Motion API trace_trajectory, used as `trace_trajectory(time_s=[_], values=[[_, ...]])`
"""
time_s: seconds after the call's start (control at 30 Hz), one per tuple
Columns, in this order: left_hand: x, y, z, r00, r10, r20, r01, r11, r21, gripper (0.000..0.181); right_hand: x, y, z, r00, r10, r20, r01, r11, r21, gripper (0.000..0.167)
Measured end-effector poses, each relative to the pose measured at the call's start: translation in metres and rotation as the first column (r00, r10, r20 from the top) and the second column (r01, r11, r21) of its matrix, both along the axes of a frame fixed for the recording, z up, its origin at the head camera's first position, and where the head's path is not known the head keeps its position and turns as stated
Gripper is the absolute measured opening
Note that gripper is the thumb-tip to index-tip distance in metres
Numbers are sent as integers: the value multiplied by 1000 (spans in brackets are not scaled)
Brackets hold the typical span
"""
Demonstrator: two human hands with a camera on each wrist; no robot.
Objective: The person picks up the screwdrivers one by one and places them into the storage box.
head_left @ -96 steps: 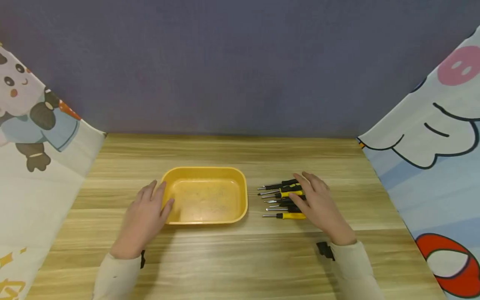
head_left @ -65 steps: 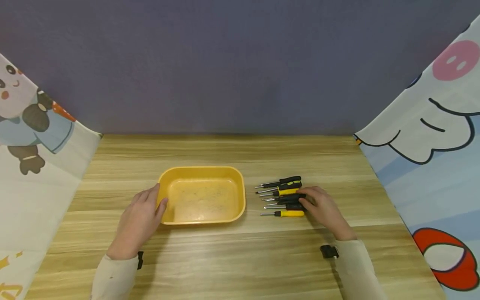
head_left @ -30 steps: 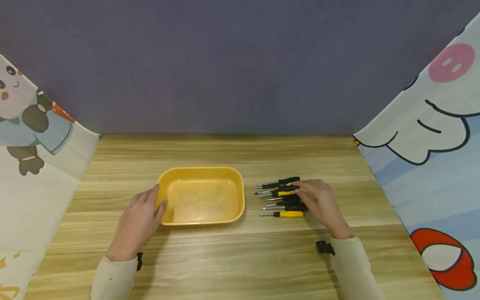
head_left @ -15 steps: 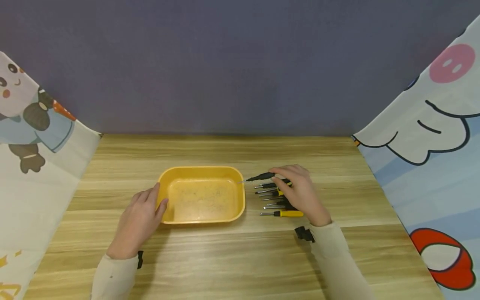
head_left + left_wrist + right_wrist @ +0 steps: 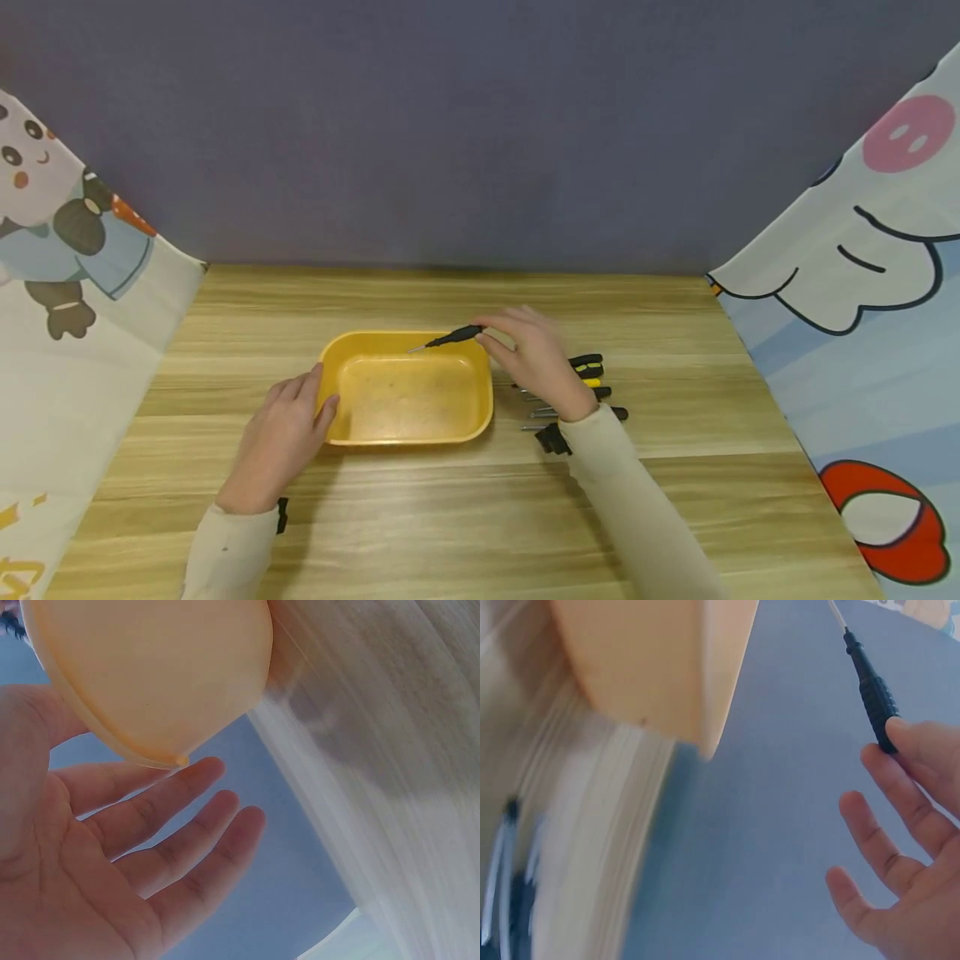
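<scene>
Table (image 5: 420,525), backdrop (image 5: 450,142) behind it — left panel (image 5: 45,375) and right panel (image 5: 847,375) flanking. On table, left of centre: tray (image 5: 405,404). Left hand (image 5: 281,433) at tray's left end. Right hand (image 5: 534,358) by tray's far right corner, holding screwdriver (image 5: 456,335) above tray, tip pointing left. Right of tray: more screwdrivers (image 5: 591,371) on table — partly hidden beneath right hand and forearm (image 5: 637,508).

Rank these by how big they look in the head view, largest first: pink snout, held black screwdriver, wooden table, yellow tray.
1. Wooden table
2. Yellow tray
3. Pink snout, printed on the right-hand wall
4. Black screwdriver, a thin strip near the tray's far edge
</scene>
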State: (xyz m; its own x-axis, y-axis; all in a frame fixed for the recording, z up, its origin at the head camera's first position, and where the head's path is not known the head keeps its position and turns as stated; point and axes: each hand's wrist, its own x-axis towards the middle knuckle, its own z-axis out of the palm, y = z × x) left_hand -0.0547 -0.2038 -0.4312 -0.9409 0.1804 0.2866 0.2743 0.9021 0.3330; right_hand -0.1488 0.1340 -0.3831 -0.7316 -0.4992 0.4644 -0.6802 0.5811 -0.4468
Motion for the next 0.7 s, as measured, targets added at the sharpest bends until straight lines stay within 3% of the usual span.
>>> trace_trajectory(time_s=[0.27,0.7], values=[[0,-1,-3,1000,-7,-13,7,1000,-3,55,-14,-40,10,998,27,57,-33,995,99,24],[-2,-2,-4,1000,-6,1,7,1000,-8,57,-20,-93,1,975,-114,191,38,930,365,18]])
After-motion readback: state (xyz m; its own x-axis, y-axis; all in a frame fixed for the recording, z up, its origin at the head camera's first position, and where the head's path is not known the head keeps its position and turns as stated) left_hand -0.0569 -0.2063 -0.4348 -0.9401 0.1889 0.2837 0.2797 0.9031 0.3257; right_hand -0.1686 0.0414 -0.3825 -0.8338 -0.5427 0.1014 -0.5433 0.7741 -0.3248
